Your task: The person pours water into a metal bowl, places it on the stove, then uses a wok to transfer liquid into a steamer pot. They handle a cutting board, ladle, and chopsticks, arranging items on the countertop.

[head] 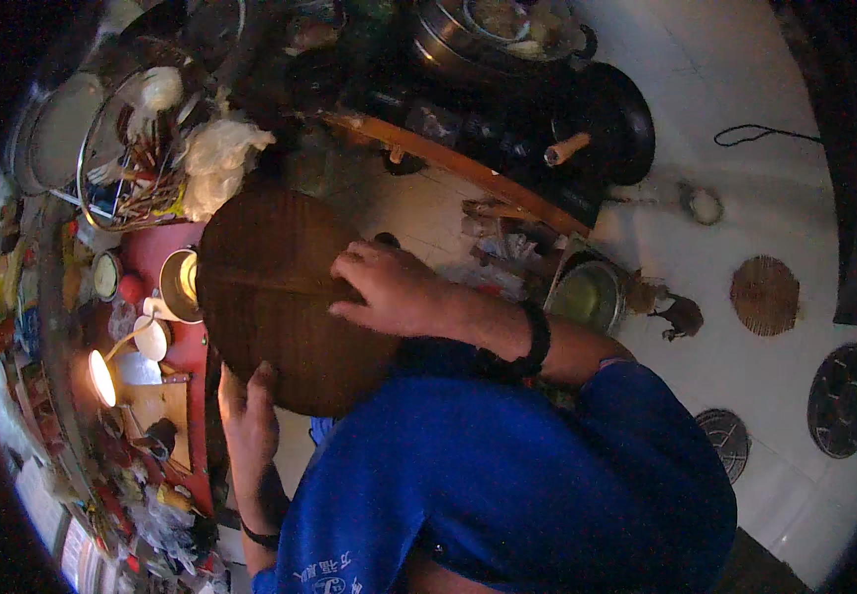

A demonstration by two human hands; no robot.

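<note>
A round, dark brown wooden board or lid (272,245) is tilted up before me, with a faint ridge across its face. My left hand (250,416) is shut on its lower left rim, thumb on the near face and the other fingers mostly hidden. Against the face, right of its middle, lies my right hand (391,289), fingers curled and thumb apart. Whether anything is between those fingers is too dark to tell. Just beyond the board's left edge, a metal cup or pot (178,286) stands on a red tabletop (150,245).
A lit lamp (102,378) and wooden board (164,416) are at left, below a rack of utensils (138,163). A dark stove ledge with an orange edge (458,171) holds a large pot (458,44) and black wok (625,122). A metal basin (588,297) sits right.
</note>
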